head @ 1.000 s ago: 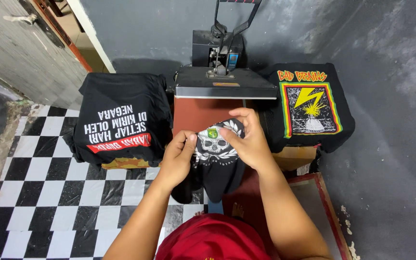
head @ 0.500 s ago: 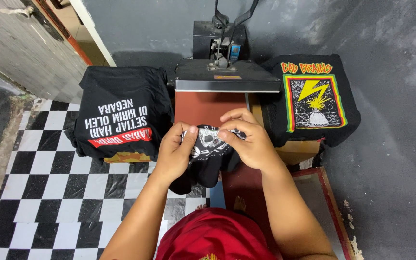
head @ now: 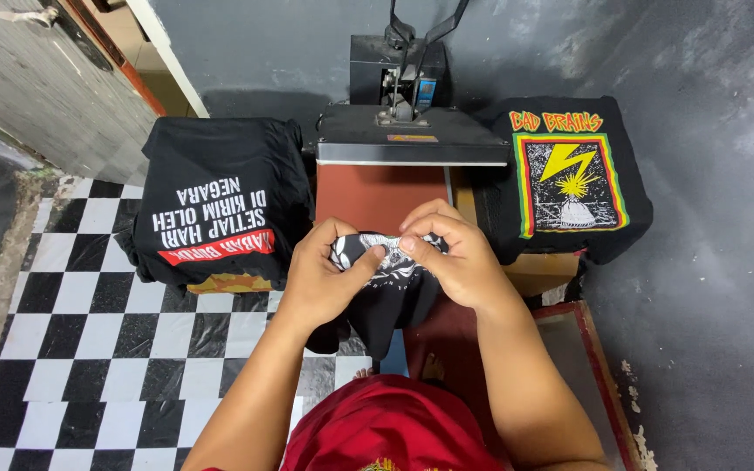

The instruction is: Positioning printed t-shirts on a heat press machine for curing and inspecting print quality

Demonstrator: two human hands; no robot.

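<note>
Black printed garment (head: pixel 386 292) bunched between left hand (head: pixel 325 279), right hand (head: pixel 455 257), print half hidden

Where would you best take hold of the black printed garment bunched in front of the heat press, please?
Likely its upper bunched edge, from both sides, as the left hand and right hand pinch the garment now; the rest hangs limp below.

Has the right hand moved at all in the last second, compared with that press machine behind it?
Yes. The right hand has dropped slightly toward the person, away from the front edge of the heat press, and closed in on the left hand, bunching the black printed garment.
</note>
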